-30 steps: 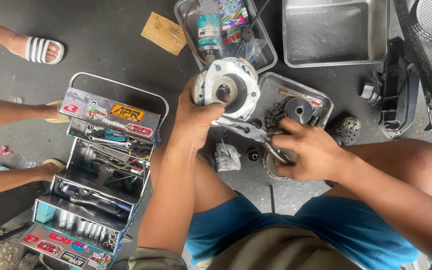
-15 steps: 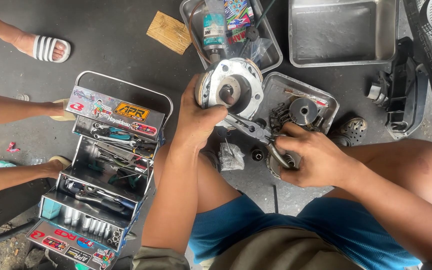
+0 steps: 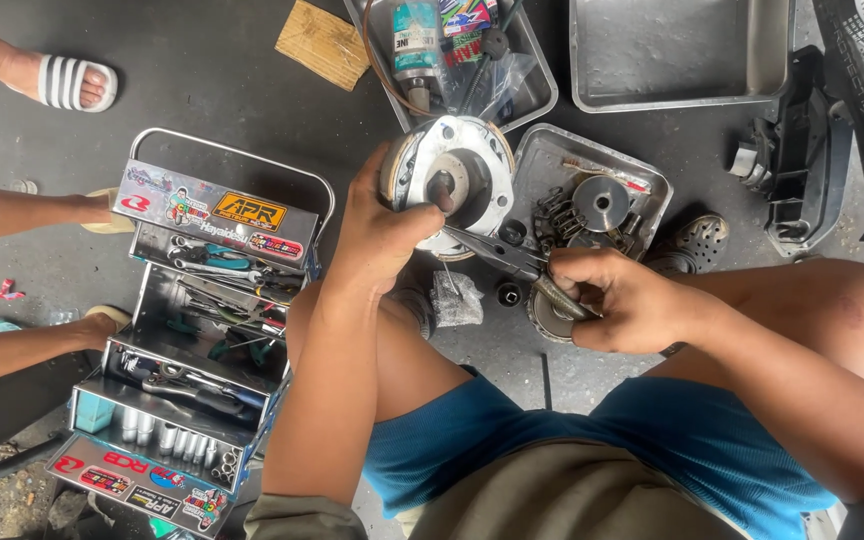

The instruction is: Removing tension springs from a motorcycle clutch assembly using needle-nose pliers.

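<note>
My left hand grips the left side of a round metal engine part, a silvery drum with a dark hub, held upright above the floor. My right hand is closed on the handles of long-nose pliers, whose jaws reach up-left to the lower edge of the drum. A small metal tray holding a pulley, springs and other small parts lies right behind the pliers. I squat over the work with my knees on either side.
An open cantilever toolbox with wrenches and sockets stands at left. Two metal trays lie at the top, one holding an oil bottle and packets, the other bare. Another person's legs and sandalled foot are at far left. A black plastic cover sits right.
My hands keep the same grip on the drum and the pliers. The view has shifted slightly; the drum and hands sit a little lower and more to the right in the picture.
</note>
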